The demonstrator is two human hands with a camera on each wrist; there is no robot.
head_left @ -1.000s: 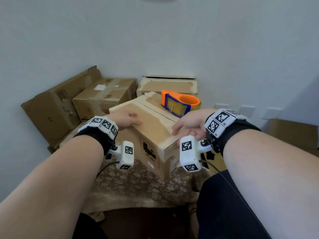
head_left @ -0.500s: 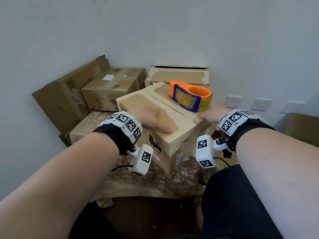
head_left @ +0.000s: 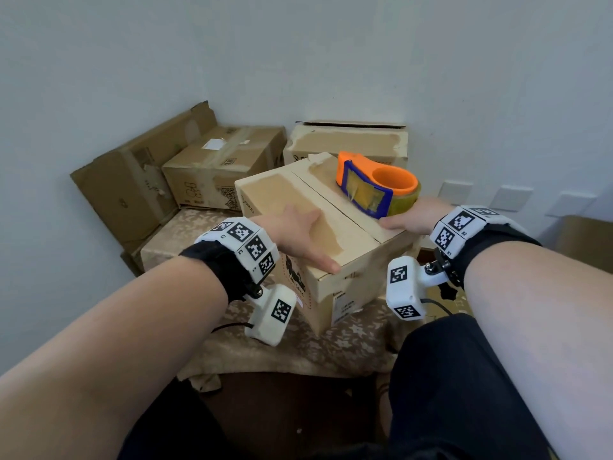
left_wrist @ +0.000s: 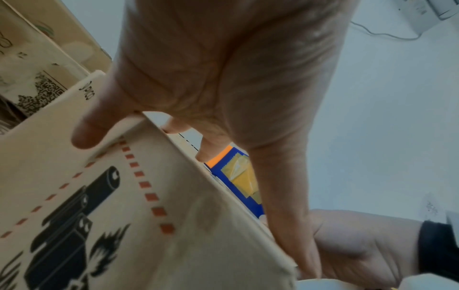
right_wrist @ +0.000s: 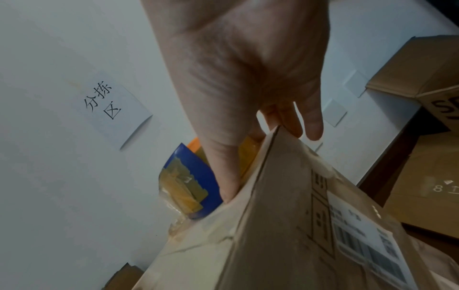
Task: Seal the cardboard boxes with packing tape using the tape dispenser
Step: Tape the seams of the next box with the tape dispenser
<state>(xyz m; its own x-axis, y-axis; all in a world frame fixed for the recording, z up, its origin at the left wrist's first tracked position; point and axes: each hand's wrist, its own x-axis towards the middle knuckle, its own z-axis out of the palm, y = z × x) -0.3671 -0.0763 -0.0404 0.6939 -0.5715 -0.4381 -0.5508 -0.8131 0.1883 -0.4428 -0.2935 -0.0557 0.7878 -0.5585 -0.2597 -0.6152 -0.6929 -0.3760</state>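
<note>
A pale cardboard box (head_left: 335,287) stands on the patterned cloth in front of me, its two top flaps meeting along a seam. My left hand (head_left: 298,234) lies flat on the left flap, fingers straight, thumb over the near edge (left_wrist: 84,135). My right hand (head_left: 411,219) lies flat on the right flap, fingers straight along the box edge (right_wrist: 248,125). An orange and blue tape dispenser (head_left: 374,187) with yellowish tape sits on the far right of the box top, just beyond my right hand; it shows too in the left wrist view (left_wrist: 238,176) and the right wrist view (right_wrist: 186,180).
Several other cardboard boxes stand behind against the wall: a taped one (head_left: 222,167) at the left, a flattened one (head_left: 129,187) leaning further left, one (head_left: 345,141) at the back. More brown boxes (right_wrist: 427,172) lie to the right. The cloth-covered table (head_left: 298,353) ends near my knees.
Both hands have slid forward along the box top, the left onto the left flap, the right up beside the tape dispenser. The head view has moved closer.
</note>
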